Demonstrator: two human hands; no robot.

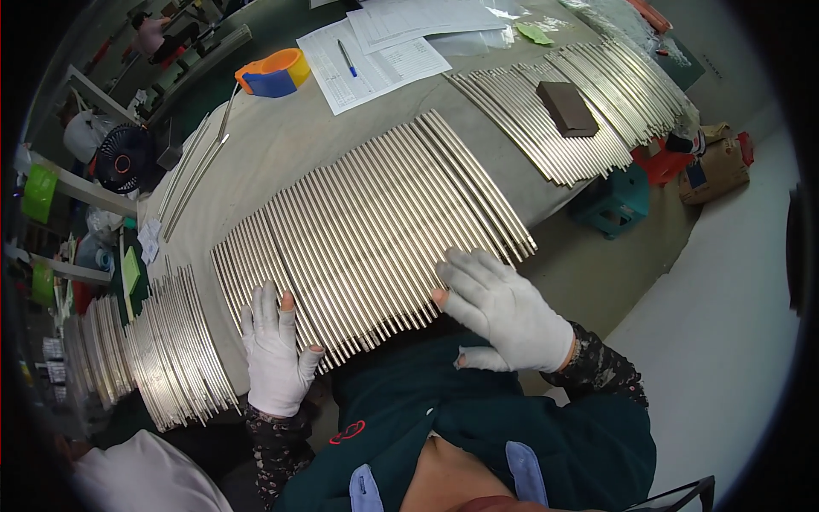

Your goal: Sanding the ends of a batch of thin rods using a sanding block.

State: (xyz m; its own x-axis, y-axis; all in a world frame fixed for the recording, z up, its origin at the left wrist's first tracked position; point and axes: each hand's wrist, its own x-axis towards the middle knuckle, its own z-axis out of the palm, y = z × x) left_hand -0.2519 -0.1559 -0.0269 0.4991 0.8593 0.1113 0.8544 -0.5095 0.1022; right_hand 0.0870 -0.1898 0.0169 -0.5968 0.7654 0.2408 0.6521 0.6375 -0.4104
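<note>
A wide row of thin silvery metal rods [363, 230] lies side by side on the grey table in front of me. My left hand [280, 354], in a white glove with some bare fingertips, rests with its fingers stretched out on the near ends toward the row's left. At the near right part of the row is my right hand [505, 311], gloved the same way, its fingers spread and their tips over the rods. Neither hand grips a rod. A narrow gap shows between the rods near the row's right edge.
More rods lie at the far right [597, 102] under a dark brown block [567, 109], and at the left [179, 350]. Behind are paper sheets [384, 72] with a pen [347, 58] and an orange-and-blue tape dispenser [275, 73]. A teal stool [612, 203] stands at the right.
</note>
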